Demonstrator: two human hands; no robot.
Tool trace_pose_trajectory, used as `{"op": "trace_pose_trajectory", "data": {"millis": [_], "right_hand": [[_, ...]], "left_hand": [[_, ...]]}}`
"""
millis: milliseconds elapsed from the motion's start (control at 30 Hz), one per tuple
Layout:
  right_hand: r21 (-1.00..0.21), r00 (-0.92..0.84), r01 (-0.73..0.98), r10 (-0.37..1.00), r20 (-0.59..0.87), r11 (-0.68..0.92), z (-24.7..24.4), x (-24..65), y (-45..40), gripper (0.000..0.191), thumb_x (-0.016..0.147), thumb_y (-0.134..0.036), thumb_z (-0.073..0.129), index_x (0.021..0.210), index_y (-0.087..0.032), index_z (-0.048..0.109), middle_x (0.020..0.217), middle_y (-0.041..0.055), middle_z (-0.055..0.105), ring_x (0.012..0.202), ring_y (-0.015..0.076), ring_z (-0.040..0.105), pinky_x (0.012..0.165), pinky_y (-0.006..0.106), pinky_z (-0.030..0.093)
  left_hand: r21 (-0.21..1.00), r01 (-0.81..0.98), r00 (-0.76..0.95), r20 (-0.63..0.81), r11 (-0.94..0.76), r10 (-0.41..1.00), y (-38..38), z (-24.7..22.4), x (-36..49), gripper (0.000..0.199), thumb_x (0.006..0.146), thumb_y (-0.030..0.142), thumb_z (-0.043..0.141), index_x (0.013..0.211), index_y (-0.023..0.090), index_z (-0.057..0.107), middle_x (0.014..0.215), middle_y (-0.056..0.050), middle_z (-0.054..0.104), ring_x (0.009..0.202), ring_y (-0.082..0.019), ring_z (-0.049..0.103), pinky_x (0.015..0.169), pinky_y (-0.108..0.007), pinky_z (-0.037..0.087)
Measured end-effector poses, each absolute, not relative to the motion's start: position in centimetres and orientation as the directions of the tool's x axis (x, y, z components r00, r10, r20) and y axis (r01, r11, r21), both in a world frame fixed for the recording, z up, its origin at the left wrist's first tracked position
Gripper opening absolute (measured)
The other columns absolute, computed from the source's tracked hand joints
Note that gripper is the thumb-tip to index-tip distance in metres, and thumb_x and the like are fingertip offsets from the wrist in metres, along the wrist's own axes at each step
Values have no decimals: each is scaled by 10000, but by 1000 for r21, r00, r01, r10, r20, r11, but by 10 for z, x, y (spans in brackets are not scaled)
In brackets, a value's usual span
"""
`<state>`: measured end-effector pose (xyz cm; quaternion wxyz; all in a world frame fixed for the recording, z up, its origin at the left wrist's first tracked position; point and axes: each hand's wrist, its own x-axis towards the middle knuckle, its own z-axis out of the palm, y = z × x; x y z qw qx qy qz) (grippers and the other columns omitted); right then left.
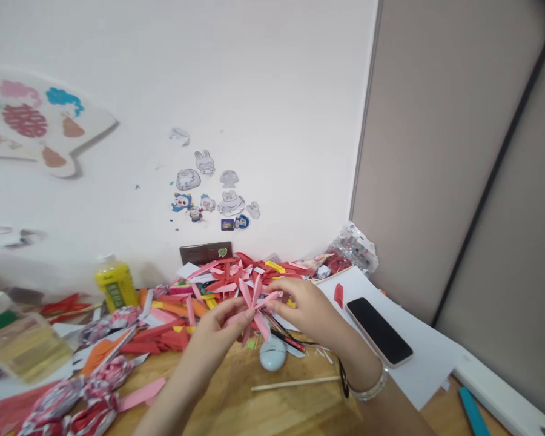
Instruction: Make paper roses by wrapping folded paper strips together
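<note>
A pink folded-paper flower [255, 298] with several pointed petals is held up between both hands, above the wooden table. My left hand [222, 327] pinches its lower left part between thumb and fingers. On the other side, my right hand [302, 306] has thumb and fingers closed around a petal at the right. Below the flower lies a pale blue rounded object [272, 354]. Dark pens or pencils [288, 340] lie just under my right hand, partly hidden by it.
Red, orange and pink paper strips [163, 336] cover the table's back. A yellow bottle [117, 283] and a large clear jar [27, 345] stand left. A phone [379, 331] lies on white paper [429, 348] at right. A thin stick [295, 383] lies in front.
</note>
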<state>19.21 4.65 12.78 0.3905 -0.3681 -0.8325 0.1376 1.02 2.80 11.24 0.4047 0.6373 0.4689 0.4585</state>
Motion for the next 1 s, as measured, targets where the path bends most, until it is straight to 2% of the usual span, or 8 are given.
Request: {"op": "trace_pose_trajectory", "data": {"millis": [67, 133, 233, 367, 467, 600, 733, 1000], "right_hand": [[-426, -436, 516, 655, 617, 744, 127, 192, 48, 404, 828, -218, 594, 1222, -223, 501, 1208, 55, 569, 1091, 191, 500, 922, 343, 379], [-281, -538, 506, 553, 637, 816, 127, 191, 48, 484, 816, -190, 609, 1272, -240, 456, 1301, 49, 494, 1167, 196, 425, 990, 370, 325], [-143, -610, 519, 483, 628, 843, 129, 190, 47, 312, 823, -177, 607, 1130, -221, 573, 1251, 50, 509, 1108, 204, 430, 971, 369, 333], [-115, -577, 584, 511, 637, 804, 127, 187, 50, 118, 827, -195, 613, 943, -172, 613, 1009, 60, 570, 955, 195, 461, 847, 336, 392], [-65, -631, 547, 462, 623, 835, 123, 186, 55, 48, 866, -151, 548, 859, -159, 595, 859, 43, 577, 842, 176, 472, 762, 300, 404], [-57, -671, 448, 377, 638, 892, 120, 190, 59, 129, 899, -120, 478, 860, -156, 595, 854, 46, 587, 824, 170, 478, 761, 286, 403], [-67, -684, 385, 333, 649, 921, 122, 194, 59, 146, 908, -130, 468, 854, -155, 601, 844, 43, 586, 817, 163, 483, 766, 279, 406], [-45, -683, 350, 288, 671, 936, 122, 194, 60, 204, 921, -150, 439, 816, -147, 613, 796, 51, 594, 779, 164, 500, 738, 293, 439]], "left_hand": [[971, 147, 171, 165, -191, 971, 29, 109, 11, 293, 711, 446, 641, 702, 166, 556, 529, 49, 544, 503, -117, 510, 497, -228, 399], [982, 94, 202, 144, -166, 969, 30, 106, 11, 298, 695, 438, 669, 724, 161, 565, 557, 40, 569, 521, -120, 534, 501, -227, 414], [981, 58, 211, 169, -185, 963, 33, 101, 11, 279, 706, 408, 679, 741, 154, 569, 573, 33, 592, 525, -114, 545, 514, -223, 415], [975, 17, 114, 218, -221, 969, 38, 93, 11, 264, 706, 378, 691, 701, 158, 545, 518, 46, 577, 460, -87, 495, 471, -199, 362], [982, -5, 46, 188, -188, 981, 37, 92, 12, 300, 653, 407, 722, 687, 160, 555, 504, 43, 577, 431, -82, 472, 434, -187, 338], [993, -17, 72, 117, -116, 991, 29, 101, 17, 303, 612, 396, 749, 727, 150, 614, 553, 30, 606, 417, -66, 458, 430, -177, 330], [996, -32, 83, 82, -79, 993, 20, 109, 23, 257, 627, 359, 743, 726, 151, 628, 504, 49, 585, 401, -58, 446, 437, -170, 322], [998, -48, 105, 44, -39, 993, 18, 109, 25, 272, 634, 378, 742, 730, 147, 634, 464, 46, 598, 424, -68, 486, 455, -157, 359]]}}
